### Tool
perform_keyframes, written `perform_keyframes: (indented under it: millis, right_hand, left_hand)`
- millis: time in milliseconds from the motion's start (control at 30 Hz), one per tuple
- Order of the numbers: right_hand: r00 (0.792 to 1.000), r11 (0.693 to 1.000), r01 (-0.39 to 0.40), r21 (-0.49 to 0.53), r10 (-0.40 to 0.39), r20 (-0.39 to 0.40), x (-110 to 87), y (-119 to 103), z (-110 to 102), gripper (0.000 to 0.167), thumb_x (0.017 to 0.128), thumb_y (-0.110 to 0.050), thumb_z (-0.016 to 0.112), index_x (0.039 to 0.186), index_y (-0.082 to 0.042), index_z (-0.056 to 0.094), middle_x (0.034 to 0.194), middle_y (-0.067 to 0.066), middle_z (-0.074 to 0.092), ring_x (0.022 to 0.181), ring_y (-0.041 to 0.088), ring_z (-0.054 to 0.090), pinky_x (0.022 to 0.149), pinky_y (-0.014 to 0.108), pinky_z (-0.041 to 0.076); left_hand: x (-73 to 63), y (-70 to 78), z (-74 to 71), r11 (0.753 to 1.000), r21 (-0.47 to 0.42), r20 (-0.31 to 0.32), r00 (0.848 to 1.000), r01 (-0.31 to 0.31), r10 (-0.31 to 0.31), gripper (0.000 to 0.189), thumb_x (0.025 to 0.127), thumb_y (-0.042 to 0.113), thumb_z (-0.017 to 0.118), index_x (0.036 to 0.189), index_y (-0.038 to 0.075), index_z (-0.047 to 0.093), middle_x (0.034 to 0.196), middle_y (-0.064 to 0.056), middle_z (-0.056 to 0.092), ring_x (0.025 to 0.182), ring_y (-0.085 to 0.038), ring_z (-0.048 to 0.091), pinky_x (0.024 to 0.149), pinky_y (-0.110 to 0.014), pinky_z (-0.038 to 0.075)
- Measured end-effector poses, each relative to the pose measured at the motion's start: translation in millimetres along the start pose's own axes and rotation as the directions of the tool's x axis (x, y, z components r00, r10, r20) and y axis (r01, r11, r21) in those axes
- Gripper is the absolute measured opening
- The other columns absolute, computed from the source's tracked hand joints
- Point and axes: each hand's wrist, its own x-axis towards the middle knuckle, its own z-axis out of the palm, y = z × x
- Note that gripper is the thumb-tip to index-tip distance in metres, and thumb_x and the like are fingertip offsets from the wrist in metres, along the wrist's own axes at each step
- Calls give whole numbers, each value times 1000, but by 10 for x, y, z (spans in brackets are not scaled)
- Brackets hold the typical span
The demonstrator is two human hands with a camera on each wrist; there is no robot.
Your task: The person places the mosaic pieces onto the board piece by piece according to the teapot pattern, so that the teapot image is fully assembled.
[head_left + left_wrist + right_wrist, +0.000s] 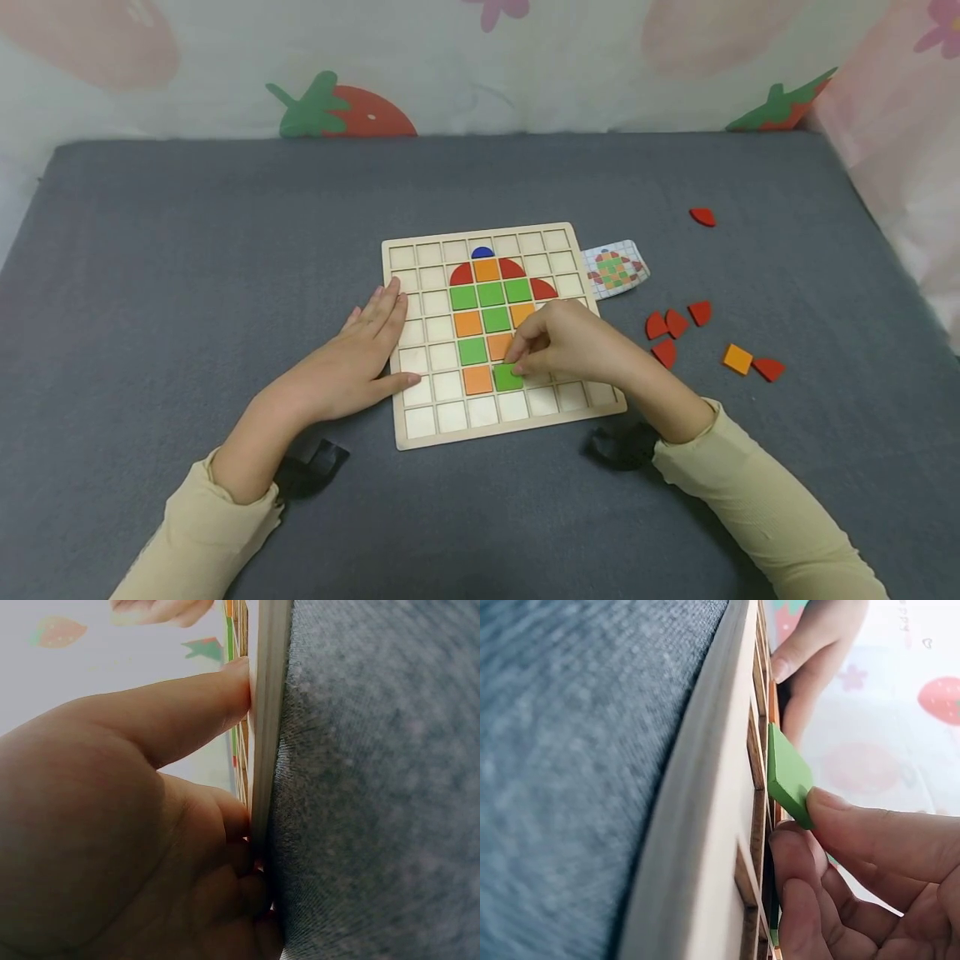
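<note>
A wooden grid board (452,415) lies on the grey cloth, partly filled with green, orange, red and blue pieces. My right hand (573,337) pinches a green square tile (507,377) between thumb and fingers over the lower part of the grid. Seen from the right wrist, that green tile (786,772) is tilted, its far edge at the board. My left hand (348,367) rests on the board's left edge with its fingers straight. In the left wrist view the thumb (187,712) touches the rim. The right hand hides some cells on the right.
A patterned picture card (618,267) sticks out from the board's right side. Several red quarter-round pieces (664,352) and an orange square tile (738,359) lie to the right; one red piece (702,217) is farther back. A strawberry-print curtain (562,75) hangs behind.
</note>
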Motion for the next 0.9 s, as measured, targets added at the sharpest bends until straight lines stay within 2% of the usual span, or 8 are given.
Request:
perform_keyframes:
  millis: [300, 600, 900]
  right_hand:
    - [999, 999, -37, -5, 37, -17, 1, -15, -11, 5, 76, -6, 77, 78, -9, 74, 72, -5, 68, 65, 8, 61, 63, 27, 49]
    - [999, 997, -29, 71, 30, -15, -16, 5, -101, 6, 78, -4, 76, 82, -5, 72, 76, -2, 69, 69, 11, 63, 68, 30, 51]
    - [998, 990, -47, 131, 51, -30, -138, 152, -255, 7, 78, -2, 75, 84, 0, 71, 79, 4, 69, 72, 17, 62, 68, 29, 51]
  left_hand:
    - [-13, -1, -5, 1000, 1, -3, 1000, 0, 0, 87, 95, 35, 56, 148, -5, 1, 156, -16, -13, 142, -30, -9, 113, -51, 6]
    - [-22, -10, -9, 1000, -10, -8, 1000, -9, 9, 86, 95, 34, 56, 148, -5, 0, 156, -16, -13, 142, -30, -10, 112, -52, 6]
    - [-8, -2, -5, 1000, -13, 1, 1000, -5, 5, 86, 95, 35, 55, 148, -4, 0, 156, -16, -13, 142, -30, -9, 113, -51, 6]
